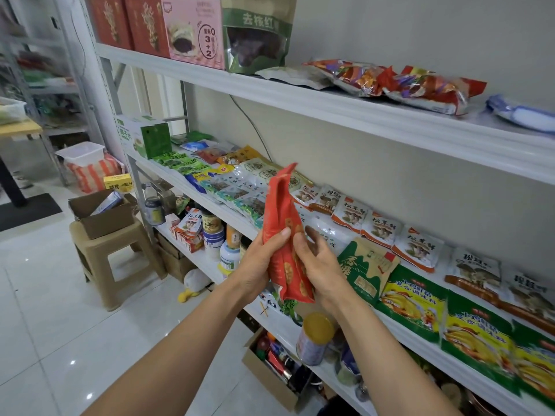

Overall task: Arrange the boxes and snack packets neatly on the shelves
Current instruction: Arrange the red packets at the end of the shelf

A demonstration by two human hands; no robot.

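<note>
Though crumpled, upright red packet (280, 211), cracker-printed.

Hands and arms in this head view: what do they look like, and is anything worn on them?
The left forearm and right forearm are bare to the frame's edge, with no sleeves showing. The left hand and right hand wear no gloves, rings, watch or bands. The one nail that shows clearly, on the left thumb, looks short and unpainted.
</note>
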